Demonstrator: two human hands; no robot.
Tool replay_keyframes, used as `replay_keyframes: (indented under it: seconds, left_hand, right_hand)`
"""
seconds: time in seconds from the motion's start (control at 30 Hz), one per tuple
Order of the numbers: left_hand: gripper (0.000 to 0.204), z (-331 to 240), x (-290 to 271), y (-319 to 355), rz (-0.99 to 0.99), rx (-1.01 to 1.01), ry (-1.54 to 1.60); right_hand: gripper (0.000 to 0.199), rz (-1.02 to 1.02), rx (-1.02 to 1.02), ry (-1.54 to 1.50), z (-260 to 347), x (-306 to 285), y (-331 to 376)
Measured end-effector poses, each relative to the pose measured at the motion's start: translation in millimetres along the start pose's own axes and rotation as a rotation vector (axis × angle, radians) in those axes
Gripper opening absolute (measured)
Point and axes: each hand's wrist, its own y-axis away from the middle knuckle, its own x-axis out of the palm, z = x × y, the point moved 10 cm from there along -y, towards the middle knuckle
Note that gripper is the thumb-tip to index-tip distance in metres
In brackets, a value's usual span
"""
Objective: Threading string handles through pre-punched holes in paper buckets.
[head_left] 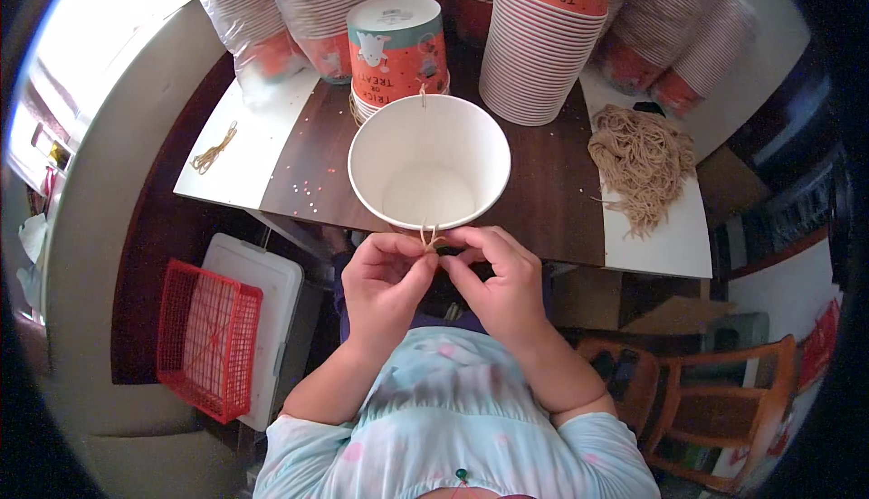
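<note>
A white-lined paper bucket (429,160) stands at the table's front edge with its round mouth toward me. Tan string (431,232) comes through its near rim. My left hand (389,268) pinches the string between thumb and forefinger, just below the rim. Close beside it, my right hand (493,273) pinches the same string, the two thumbs almost meeting. A small knot of string (423,92) shows at the bucket's far rim. Behind it, an orange and teal bucket (396,42) sits upside down on others, with some string hanging at its side.
A tall stack of nested buckets (543,47) stands at the back right, with plastic-wrapped stacks (326,10) behind. A tan string heap (643,160) lies right; a small string bundle (214,148) lies left. Below left are a red basket (208,341) and a white lid (281,273). A wooden chair (724,399) stands right.
</note>
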Motion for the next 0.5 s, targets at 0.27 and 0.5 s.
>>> replay_keyframes:
  seconds: [0.27,0.5]
  left_hand:
    - [0.014,-11.0,-7.0,-2.3,0.007,0.135,-0.228]
    - [0.017,-16.8,-2.6,-3.7,0.028,0.185,-0.314]
  right_hand:
    - [0.026,-0.073,-0.229,0.204,22.5,-14.6,2.8]
    - [0.02,-0.157,-0.496,0.464,46.7,-5.9,-0.7]
